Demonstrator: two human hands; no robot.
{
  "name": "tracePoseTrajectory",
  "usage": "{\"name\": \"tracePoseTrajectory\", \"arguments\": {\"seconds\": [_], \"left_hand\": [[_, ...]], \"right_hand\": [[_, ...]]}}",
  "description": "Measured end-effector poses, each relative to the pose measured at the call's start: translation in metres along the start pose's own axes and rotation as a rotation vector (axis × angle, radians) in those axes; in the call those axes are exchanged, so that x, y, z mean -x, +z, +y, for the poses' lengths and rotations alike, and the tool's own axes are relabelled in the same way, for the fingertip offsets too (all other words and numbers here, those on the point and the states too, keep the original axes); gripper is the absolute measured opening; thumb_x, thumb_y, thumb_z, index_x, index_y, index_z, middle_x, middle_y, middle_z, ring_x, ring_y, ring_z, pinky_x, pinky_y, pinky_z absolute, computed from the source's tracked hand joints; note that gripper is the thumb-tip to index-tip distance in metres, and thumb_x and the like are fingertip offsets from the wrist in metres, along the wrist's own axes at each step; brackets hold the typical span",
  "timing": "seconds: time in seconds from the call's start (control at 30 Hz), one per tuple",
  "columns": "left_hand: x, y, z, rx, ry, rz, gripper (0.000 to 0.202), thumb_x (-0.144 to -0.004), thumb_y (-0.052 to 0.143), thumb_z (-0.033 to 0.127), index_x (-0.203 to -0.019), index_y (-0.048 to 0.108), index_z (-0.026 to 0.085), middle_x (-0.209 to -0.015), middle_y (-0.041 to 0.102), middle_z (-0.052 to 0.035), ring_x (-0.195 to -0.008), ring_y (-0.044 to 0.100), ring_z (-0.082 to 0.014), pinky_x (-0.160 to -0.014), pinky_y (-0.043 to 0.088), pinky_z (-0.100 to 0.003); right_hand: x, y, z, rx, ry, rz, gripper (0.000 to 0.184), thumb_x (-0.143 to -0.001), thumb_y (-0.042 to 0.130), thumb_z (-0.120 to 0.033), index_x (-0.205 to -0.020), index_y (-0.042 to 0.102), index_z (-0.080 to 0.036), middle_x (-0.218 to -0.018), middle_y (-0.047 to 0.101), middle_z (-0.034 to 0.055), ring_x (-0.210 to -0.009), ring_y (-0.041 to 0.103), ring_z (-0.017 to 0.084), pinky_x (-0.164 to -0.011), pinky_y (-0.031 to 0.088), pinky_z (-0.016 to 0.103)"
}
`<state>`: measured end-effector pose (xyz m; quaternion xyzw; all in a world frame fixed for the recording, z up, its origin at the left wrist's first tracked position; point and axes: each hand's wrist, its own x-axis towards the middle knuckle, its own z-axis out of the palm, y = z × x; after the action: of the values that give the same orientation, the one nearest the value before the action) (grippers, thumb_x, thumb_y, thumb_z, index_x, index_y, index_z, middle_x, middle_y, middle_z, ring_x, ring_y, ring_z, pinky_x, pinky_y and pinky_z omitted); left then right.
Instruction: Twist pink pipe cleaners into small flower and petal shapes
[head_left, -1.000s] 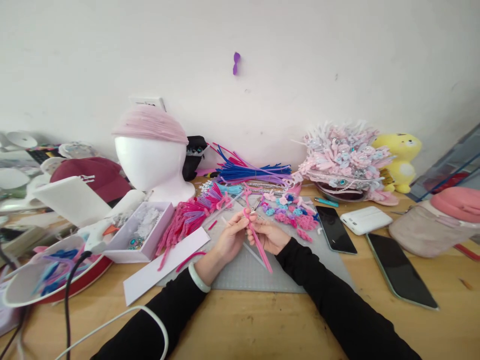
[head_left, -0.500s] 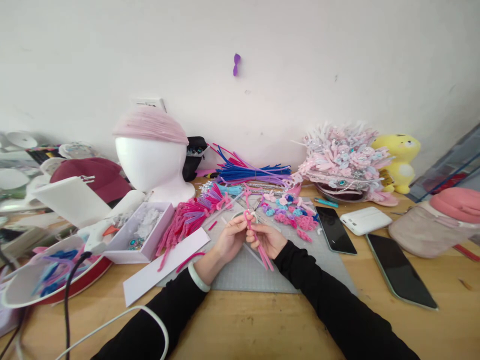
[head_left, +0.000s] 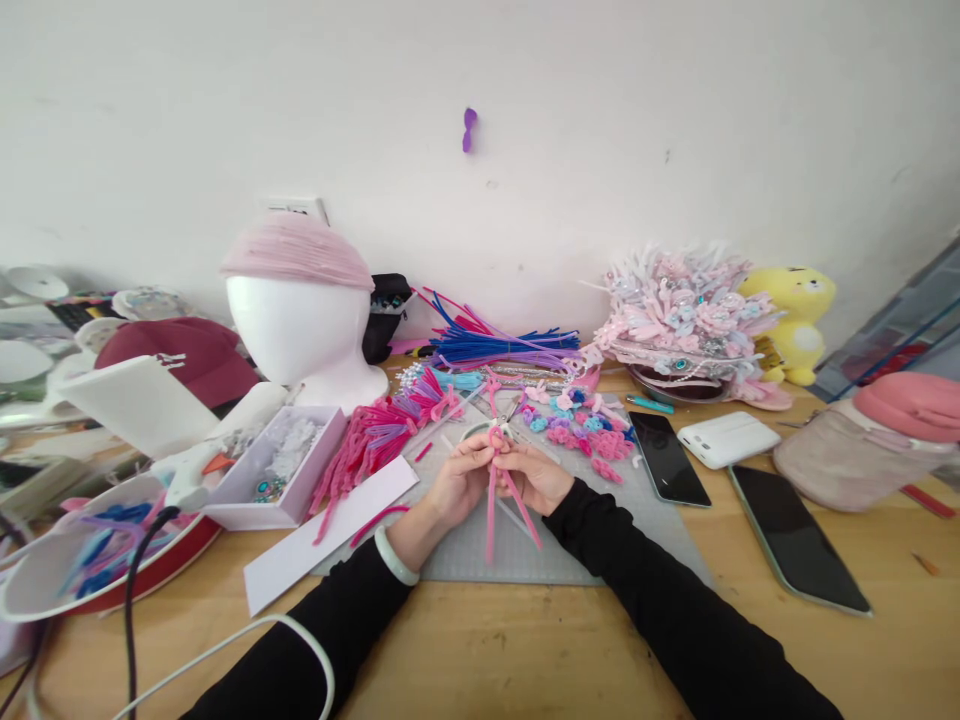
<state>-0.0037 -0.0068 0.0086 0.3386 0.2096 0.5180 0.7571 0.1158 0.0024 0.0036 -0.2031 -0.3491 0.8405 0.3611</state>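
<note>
Both my hands meet over the grey cutting mat (head_left: 637, 550), pinching one pink pipe cleaner (head_left: 491, 520) between them. A small loop shows above the fingertips, and two tails hang down and spread apart. My left hand (head_left: 459, 482) grips it from the left side, my right hand (head_left: 536, 478) from the right; both are closed. Just beyond the fingers lie scissors (head_left: 504, 424), partly hidden by the hands. To their left is a bundle of pink and purple pipe cleaner pieces (head_left: 375, 430). Small fuzzy flowers (head_left: 585, 425) in pink, blue and purple lie to the right.
A white box of beads (head_left: 277, 470), a white strip (head_left: 330, 535) and a glue gun (head_left: 191, 480) stand left. Behind are a white mannequin head (head_left: 300, 330) and blue pipe cleaners (head_left: 502, 345). Phones (head_left: 799, 540) and a decorated cap (head_left: 682, 330) are on the right.
The pipe cleaner's two tails, close together and slanting right before, now hang apart, one nearly straight down. My fingers have shifted slightly on it, and the loop looks smaller.
</note>
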Motion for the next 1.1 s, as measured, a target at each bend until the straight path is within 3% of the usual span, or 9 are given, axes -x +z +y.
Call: {"name": "tracePoseTrajectory", "arguments": {"seconds": [0.23, 0.43, 0.53, 0.63, 0.87, 0.97, 1.1], "left_hand": [[-0.004, -0.002, -0.004, -0.032, 0.08, 0.084, 0.017, -0.064, 0.06, 0.015, -0.081, 0.062, 0.014, -0.07, 0.061, -0.0015, -0.056, 0.054, -0.0107, -0.051, 0.043, -0.022], [-0.008, -0.002, -0.003, -0.137, 0.197, 0.202, 0.017, -0.06, 0.063, 0.011, -0.076, 0.066, 0.014, -0.078, 0.064, -0.0016, -0.073, 0.056, -0.012, -0.07, 0.041, -0.022], [-0.01, 0.0, -0.002, -0.162, 0.223, 0.241, 0.015, -0.058, 0.064, 0.012, -0.073, 0.067, 0.016, -0.07, 0.064, -0.0002, -0.069, 0.055, -0.0113, -0.068, 0.04, -0.022], [-0.01, 0.005, 0.001, -0.134, 0.23, 0.239, 0.015, -0.057, 0.065, 0.012, -0.071, 0.067, 0.016, -0.066, 0.064, 0.0004, -0.065, 0.055, -0.011, -0.066, 0.041, -0.022], [-0.007, 0.015, 0.011, -0.116, 0.205, 0.174, 0.019, -0.056, 0.067, 0.012, -0.074, 0.066, 0.015, -0.069, 0.063, -0.0001, -0.065, 0.055, -0.01, -0.065, 0.041, -0.021], [-0.008, 0.016, 0.015, -0.157, 0.223, 0.146, 0.017, -0.056, 0.067, 0.012, -0.073, 0.066, 0.014, -0.067, 0.063, 0.0003, -0.062, 0.054, -0.0086, -0.061, 0.04, -0.019], [-0.008, 0.016, 0.019, -0.18, 0.22, 0.131, 0.018, -0.058, 0.067, 0.014, -0.075, 0.065, 0.013, -0.068, 0.063, -0.0006, -0.057, 0.053, -0.0079, -0.055, 0.039, -0.019]], "right_hand": [[-0.004, 0.005, -0.002, 0.34, -0.238, 0.283, 0.011, -0.061, 0.059, -0.02, -0.059, 0.052, -0.013, -0.046, 0.047, -0.0057, -0.039, 0.042, 0.005, -0.04, 0.034, 0.018], [-0.001, 0.011, -0.004, 0.996, -0.507, 0.554, 0.005, -0.063, 0.05, -0.018, -0.06, 0.047, -0.017, -0.05, 0.045, -0.0048, -0.045, 0.042, 0.009, -0.045, 0.035, 0.021], [0.003, 0.017, -0.003, 1.38, -0.684, 0.658, 0.005, -0.063, 0.047, -0.014, -0.06, 0.046, -0.017, -0.057, 0.045, -0.0026, -0.054, 0.044, 0.011, -0.054, 0.036, 0.023], [0.006, 0.023, -0.003, 1.536, -0.72, 0.694, 0.005, -0.066, 0.045, -0.014, -0.062, 0.046, -0.018, -0.059, 0.046, -0.0016, -0.056, 0.045, 0.012, -0.055, 0.036, 0.024], [0.006, 0.031, -0.011, 1.393, -0.688, 0.72, 0.007, -0.062, 0.049, -0.016, -0.058, 0.044, -0.018, -0.056, 0.048, -0.0029, -0.052, 0.046, 0.01, -0.052, 0.037, 0.023], [0.007, 0.034, -0.022, 1.134, -0.471, 0.654, 0.008, -0.06, 0.052, -0.018, -0.059, 0.044, -0.018, -0.047, 0.047, -0.005, -0.041, 0.044, 0.009, -0.043, 0.036, 0.022], [0.011, 0.035, -0.038, 0.664, -0.149, 0.403, 0.009, -0.062, 0.053, -0.019, -0.058, 0.046, -0.016, -0.043, 0.052, -0.0038, -0.037, 0.047, 0.008, -0.039, 0.039, 0.02]]}}
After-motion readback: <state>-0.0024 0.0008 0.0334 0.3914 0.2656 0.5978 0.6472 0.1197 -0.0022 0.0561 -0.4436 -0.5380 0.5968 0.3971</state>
